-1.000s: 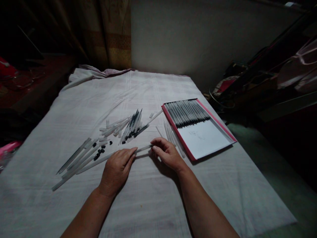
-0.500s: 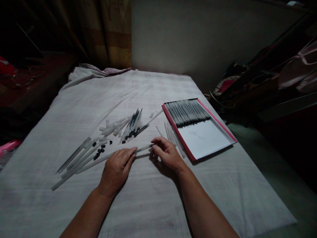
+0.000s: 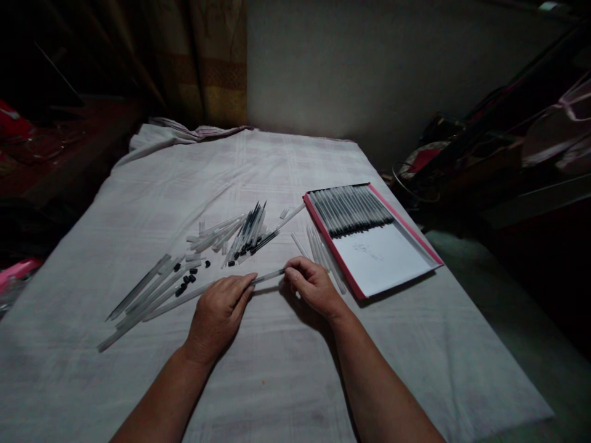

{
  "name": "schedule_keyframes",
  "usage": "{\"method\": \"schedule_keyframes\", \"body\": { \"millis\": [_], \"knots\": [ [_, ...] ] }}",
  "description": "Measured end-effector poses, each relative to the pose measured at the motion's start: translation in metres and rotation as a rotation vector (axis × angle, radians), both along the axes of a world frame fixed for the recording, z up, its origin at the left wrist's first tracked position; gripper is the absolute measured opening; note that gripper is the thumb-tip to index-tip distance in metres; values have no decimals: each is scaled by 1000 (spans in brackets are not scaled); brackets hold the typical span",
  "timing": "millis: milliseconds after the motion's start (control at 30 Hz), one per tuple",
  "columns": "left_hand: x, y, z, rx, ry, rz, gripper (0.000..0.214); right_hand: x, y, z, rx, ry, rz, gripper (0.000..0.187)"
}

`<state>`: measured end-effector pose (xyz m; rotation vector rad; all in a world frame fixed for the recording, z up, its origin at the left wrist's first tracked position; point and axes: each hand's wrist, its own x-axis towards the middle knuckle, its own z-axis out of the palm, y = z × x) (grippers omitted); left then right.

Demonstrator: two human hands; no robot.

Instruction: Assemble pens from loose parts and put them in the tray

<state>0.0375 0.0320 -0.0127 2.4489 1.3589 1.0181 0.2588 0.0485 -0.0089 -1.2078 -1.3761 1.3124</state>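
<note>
Between my two hands runs a slim clear pen with a dark right end. My left hand is closed round its left part, thumb and forefinger pinching it. At its dark right end the fingertips of my right hand are pinched; what they cover there is hidden. Left of my left hand lie several clear pen barrels and small black end plugs. Beyond the hands is a pile of dark-tipped refills beside whitish clear caps or tubes.
A red-edged shallow box at the right holds a row of assembled-looking pens. Several clear tubes lie along its left side. A pale checked cloth covers the table, with a wall and curtain behind.
Both hands keep the same grip on the pen, with my right fingertips closing slightly at its end. The view has shifted very slightly; the other things lie as before.
</note>
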Motion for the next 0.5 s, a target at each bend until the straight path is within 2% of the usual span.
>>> {"method": "schedule_keyframes", "body": {
  "millis": [133,267,500],
  "knots": [
    [-1,0,-1,-6,1,-1,25,0,0,2,-9,31,0,22],
    [-2,0,-3,5,2,-2,25,-1,0,5,9,-31,-11,20],
    [-2,0,-2,-12,1,1,25,-1,-1,5,-7,-10,-21,19]
  ]
}}
